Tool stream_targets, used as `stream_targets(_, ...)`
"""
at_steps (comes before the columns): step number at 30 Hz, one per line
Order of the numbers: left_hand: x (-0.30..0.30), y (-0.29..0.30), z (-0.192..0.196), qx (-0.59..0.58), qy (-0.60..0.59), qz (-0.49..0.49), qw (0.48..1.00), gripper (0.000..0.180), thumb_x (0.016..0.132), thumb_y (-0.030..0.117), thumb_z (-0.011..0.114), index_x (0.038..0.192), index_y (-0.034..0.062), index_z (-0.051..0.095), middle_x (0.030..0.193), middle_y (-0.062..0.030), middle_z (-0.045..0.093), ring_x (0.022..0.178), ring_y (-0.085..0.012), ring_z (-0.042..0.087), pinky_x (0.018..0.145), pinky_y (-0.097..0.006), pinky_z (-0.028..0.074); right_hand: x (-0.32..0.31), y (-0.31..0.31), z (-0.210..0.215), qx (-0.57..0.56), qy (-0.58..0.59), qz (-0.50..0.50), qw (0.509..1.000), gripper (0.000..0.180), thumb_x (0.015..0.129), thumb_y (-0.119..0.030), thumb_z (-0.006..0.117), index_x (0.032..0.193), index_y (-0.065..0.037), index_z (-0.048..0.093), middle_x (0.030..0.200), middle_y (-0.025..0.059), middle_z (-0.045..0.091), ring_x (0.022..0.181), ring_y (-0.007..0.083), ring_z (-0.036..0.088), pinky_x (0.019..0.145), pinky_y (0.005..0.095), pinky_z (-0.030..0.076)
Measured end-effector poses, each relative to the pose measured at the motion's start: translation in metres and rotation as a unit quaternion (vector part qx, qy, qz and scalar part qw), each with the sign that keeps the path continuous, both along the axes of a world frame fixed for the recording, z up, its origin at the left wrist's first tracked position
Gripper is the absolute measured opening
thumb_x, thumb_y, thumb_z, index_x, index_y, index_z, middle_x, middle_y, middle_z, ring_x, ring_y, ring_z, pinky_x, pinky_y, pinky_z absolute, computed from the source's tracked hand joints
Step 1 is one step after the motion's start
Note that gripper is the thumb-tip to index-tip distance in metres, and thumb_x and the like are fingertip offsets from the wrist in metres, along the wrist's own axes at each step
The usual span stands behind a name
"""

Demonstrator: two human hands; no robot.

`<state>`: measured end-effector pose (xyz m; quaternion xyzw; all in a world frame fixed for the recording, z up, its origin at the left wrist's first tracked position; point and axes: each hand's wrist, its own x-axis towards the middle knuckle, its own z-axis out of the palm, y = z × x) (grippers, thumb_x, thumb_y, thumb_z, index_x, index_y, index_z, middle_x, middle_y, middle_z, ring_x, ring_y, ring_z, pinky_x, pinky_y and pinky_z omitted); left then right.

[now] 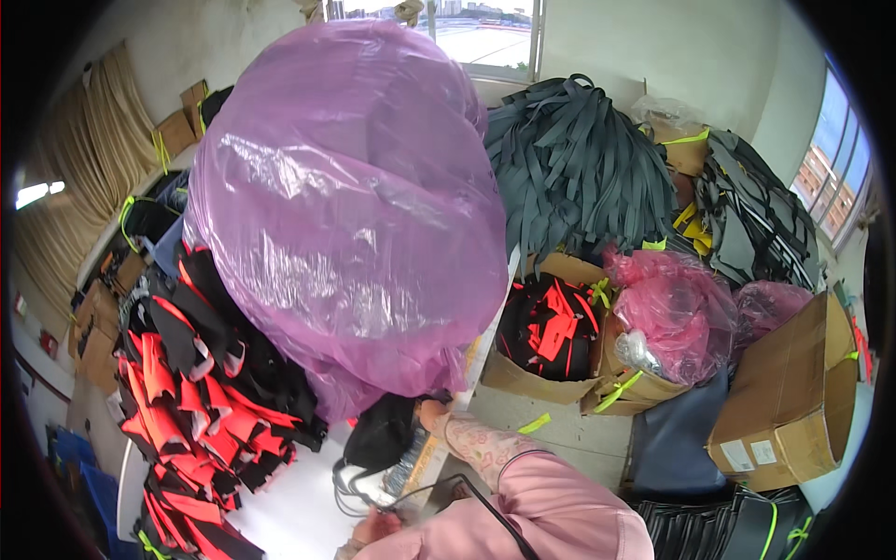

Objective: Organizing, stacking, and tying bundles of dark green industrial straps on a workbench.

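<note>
Pale walls [653, 47] surround the room. Daylight shows through a back window [485, 39] and a right window [833, 140]; a tan curtain [79, 196] hangs at left. Grey floor [571, 426] lies beside a white table [294, 499].

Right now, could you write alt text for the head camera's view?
A bulging purple plastic bag looms over a white table, beside piled black and red pieces. A person's right hand is beside a black item, the left hand near grey cords.

1 head fisheye, angled down, near table [297, 499]
</note>
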<state>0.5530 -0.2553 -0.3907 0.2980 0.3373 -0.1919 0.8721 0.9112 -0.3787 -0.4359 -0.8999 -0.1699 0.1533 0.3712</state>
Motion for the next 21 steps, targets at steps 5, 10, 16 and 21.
stream_targets(5, 0.040, 0.030, 0.089, 0.355, 0.018, -0.252, 0.900, 0.041, 0.093, 0.041, 0.059, 0.101, 0.0014, 0.062, 0.095, -0.0087, 0.066, 0.083, -0.0185, 0.061, 0.081, -0.033, 0.049, 0.043, -0.037, 0.062, -0.150, 0.034, 0.334, 0.930, 0.026, 0.086, -0.028, 0.059, 0.090, -0.004, 0.070, 0.078, 0.0186, 0.068, 0.072, 0.0358, 0.066, 0.067, 0.0436, 0.053)
stream_targets(10, 0.075, 0.081, 0.231, 0.425, -0.180, -0.108, 0.880, 0.038, 0.090, 0.034, 0.064, 0.094, -0.0045, 0.063, 0.093, -0.0171, 0.067, 0.084, -0.0253, 0.067, 0.075, -0.036, 0.054, 0.157, -0.127, 0.123, -0.098, 0.461, 0.330, 0.818, 0.030, 0.096, -0.032, 0.052, 0.073, -0.013, 0.048, 0.058, -0.0072, 0.037, 0.047, 0.0041, 0.034, 0.038, 0.0231, 0.030)
stream_targets(16, 0.281, 0.067, 0.412, 0.515, -0.377, -0.169, 0.751, 0.039, 0.082, 0.020, 0.077, 0.109, -0.0035, 0.061, 0.094, -0.0102, 0.066, 0.083, -0.0151, 0.064, 0.076, -0.027, 0.052, 0.426, -0.250, 0.176, 0.142, 0.202, 0.165, 0.955, 0.017, 0.091, -0.020, 0.063, 0.087, -0.004, 0.065, 0.066, 0.0009, 0.057, 0.057, 0.0104, 0.055, 0.049, 0.0252, 0.044)
stream_targets(21, 0.497, -0.021, 0.494, 0.608, -0.434, -0.432, 0.506, 0.036, 0.079, 0.021, 0.078, 0.106, 0.0014, 0.064, 0.087, -0.0099, 0.064, 0.079, -0.0222, 0.065, 0.070, -0.032, 0.052, 0.597, -0.160, 0.230, 0.291, -0.051, -0.005, 0.955, 0.036, 0.089, -0.034, 0.065, 0.096, 0.001, 0.065, 0.074, 0.0049, 0.063, 0.067, 0.0138, 0.059, 0.061, 0.0295, 0.046)
